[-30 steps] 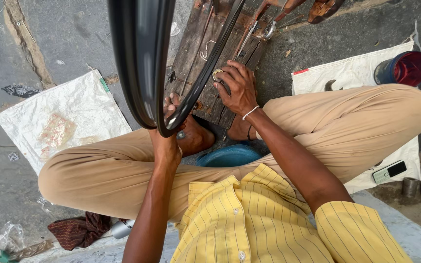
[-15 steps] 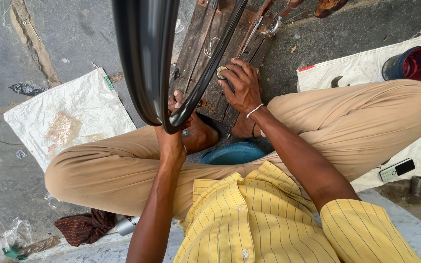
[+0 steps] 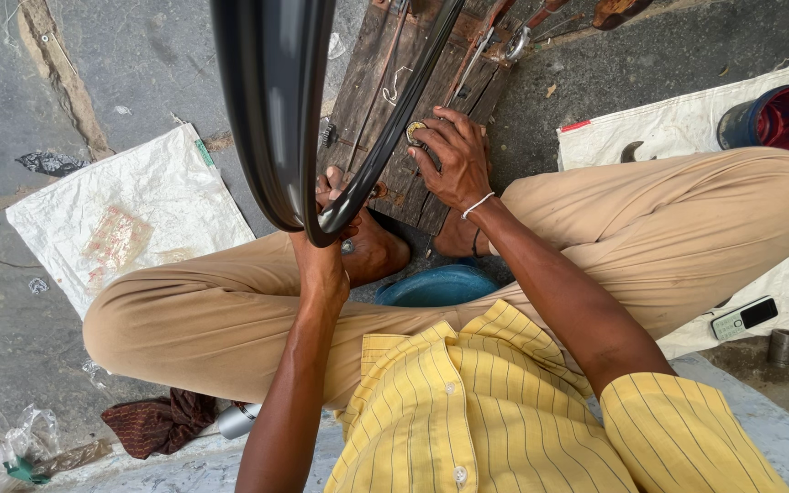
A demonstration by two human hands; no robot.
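1. Closest to me, over my yellow striped shirt (image 3: 495, 411), both forearms reach forward across my crossed legs in tan trousers (image 3: 687, 237); I sit cross-legged so the work lies right between my knees.
2. Just beyond my lap a round blue plastic basin (image 3: 436, 285) sits on the ground, tucked against my bare foot (image 3: 378, 248), within easy reach.
3. My left hand (image 3: 326, 239) is closed around the lowest edge of the black rubber bicycle tyre on its rim (image 3: 276, 110), which stands upright in front of my face. I judge I grip it at the bottom to keep it steady and on end.
4. My right hand (image 3: 454, 157) rests on the dark weathered wooden plank board (image 3: 394, 82), fingers curled down over a small round brass-coloured metal piece (image 3: 415, 132); whether I have actually pinched it I cannot tell.
5. Farther along the board lie metal hand tools (image 3: 504, 41), laid where that hand can reach them.
6. To the left a white woven plastic sack (image 3: 130, 210) is spread flat on the grey concrete ground (image 3: 120, 55); to the right a similar white sheet (image 3: 678, 123) carries a dark blue bucket with a red inside (image 3: 773, 114), and near it a small mobile phone (image 3: 746, 318) lies off the dirt.
7. By my left knee lies a crumpled maroon cloth (image 3: 159, 422).
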